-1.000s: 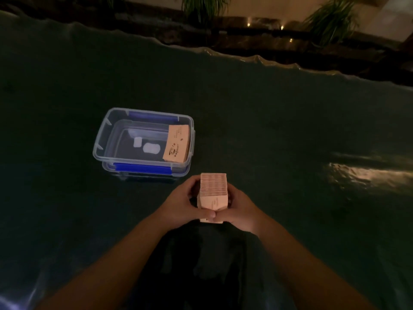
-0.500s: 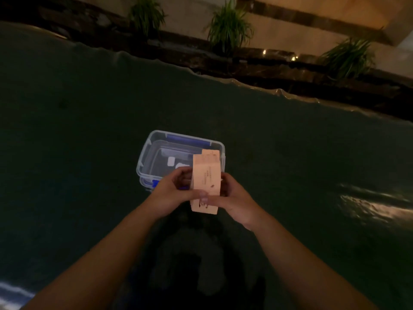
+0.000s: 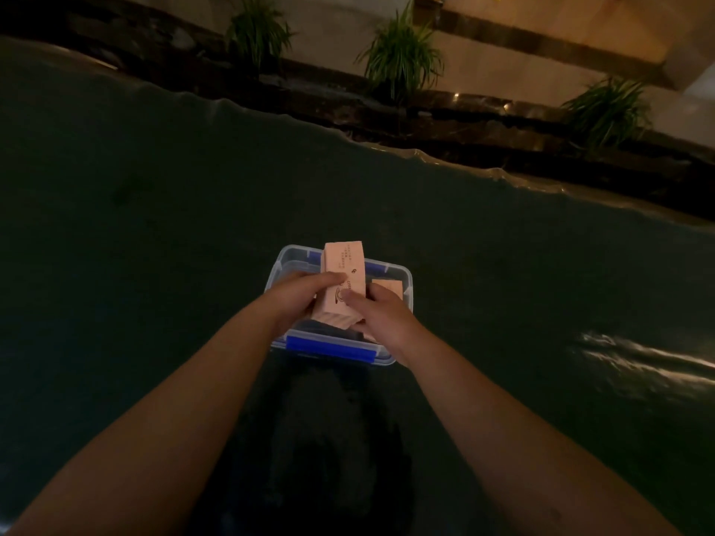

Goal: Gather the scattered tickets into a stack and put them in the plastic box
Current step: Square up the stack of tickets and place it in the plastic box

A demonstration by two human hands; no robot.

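I had both hands, left hand point(image 3: 296, 294) and right hand point(image 3: 381, 317), in a closed grip on the ticket stack point(image 3: 342, 286), squared and poised over the clear plastic box point(image 3: 402, 282) mid-counter point(image 3: 154, 245), ready to lower beside the tickets already inside point(image 3: 387, 286).

The dark green worktop point(image 3: 154, 245) lies open on every side of the clear plastic box with blue latches point(image 3: 402, 276). Over its mouth, both hands and the thick pink stack of tickets point(image 3: 344, 280) block the way in. A second pink bundle point(image 3: 387, 286) leans against the box's right wall.

Clear plastic box point(image 3: 404, 288) — paper tickets point(image 3: 344, 282) (matt)
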